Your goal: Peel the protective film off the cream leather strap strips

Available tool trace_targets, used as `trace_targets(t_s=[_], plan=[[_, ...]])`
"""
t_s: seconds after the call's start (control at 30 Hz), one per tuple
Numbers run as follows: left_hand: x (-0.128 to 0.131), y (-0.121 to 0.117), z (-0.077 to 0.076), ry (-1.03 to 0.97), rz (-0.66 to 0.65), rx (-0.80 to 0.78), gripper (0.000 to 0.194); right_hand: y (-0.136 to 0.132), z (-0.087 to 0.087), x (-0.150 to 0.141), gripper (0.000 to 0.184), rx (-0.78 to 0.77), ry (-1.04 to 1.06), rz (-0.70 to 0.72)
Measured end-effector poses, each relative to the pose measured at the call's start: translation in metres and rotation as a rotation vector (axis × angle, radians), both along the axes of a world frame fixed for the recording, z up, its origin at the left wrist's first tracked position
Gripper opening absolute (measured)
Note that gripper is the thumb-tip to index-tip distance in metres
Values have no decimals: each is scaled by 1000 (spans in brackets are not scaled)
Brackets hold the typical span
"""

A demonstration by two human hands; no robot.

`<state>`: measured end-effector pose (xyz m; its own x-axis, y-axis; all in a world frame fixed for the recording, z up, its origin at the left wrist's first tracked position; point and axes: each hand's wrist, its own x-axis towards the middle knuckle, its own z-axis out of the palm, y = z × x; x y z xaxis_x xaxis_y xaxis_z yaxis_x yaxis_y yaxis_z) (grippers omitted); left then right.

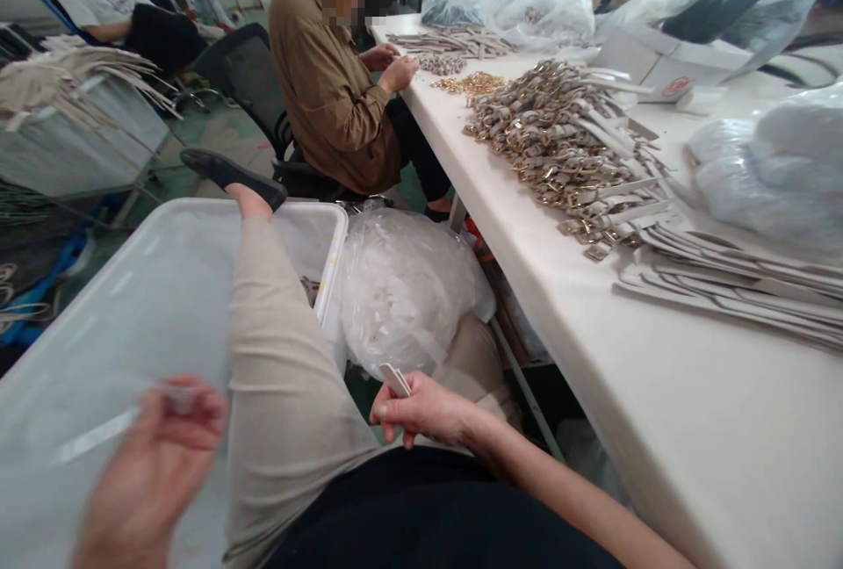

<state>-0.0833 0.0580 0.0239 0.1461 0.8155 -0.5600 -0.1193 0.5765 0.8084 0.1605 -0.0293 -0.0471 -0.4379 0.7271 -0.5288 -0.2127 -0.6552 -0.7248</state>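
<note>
My right hand point(425, 411) is closed around a couple of flat, pale straps point(395, 378), whose ends stick up past my thumb. It rests above my lap, close to a clear plastic bag point(408, 288) of pale pieces. Over a large white bin point(158, 306), my left hand point(158, 455) is blurred by motion, its fingers curled in. A pale strap point(98, 437), also smeared, runs out leftward from that hand and seems gripped in it. My outstretched leg lies across the bin, the foot on its far rim.
On the white table point(659, 428) at right lie a heap of buckled straps point(559, 139), stacked long straps point(738, 284), gold buckles point(471, 83) and plastic bags point(790, 165). A co-worker in a brown jacket point(329, 68) sits at its far side. More straps point(66, 77) cover a bin at left.
</note>
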Motion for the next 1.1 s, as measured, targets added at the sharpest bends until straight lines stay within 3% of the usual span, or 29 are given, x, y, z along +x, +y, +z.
trace_targets(t_s=[0.07, 0.13, 0.2, 0.27, 0.37, 0.53, 0.73, 0.9, 1.1], plan=[[3, -28, -20, -115, 275, -50, 24, 3, 4, -9, 21, -4, 23, 63], [15, -51, -41, -246, 421, -131, 16, 4, 6, -17, 22, 6, 38, 121], [29, -64, -56, -299, 310, -175, 14, 5, 6, -24, 23, 19, 54, 167], [37, -69, -64, -271, 155, -152, 35, 7, 6, -29, 24, 23, 66, 193], [39, -71, -64, -164, 54, -78, 47, 9, 3, -38, 29, 19, 67, 204], [39, -70, -56, -103, 38, -15, 38, 13, 4, -47, 45, 74, 48, 234], [34, -60, -55, -287, 312, -13, 32, 6, 12, -32, 47, 363, -246, 315], [19, -52, -59, -420, 549, -171, 18, -4, 8, -18, 55, 212, -220, 230], [20, -53, -57, -500, 593, -264, 8, -10, 15, -25, 51, 208, -212, 292]])
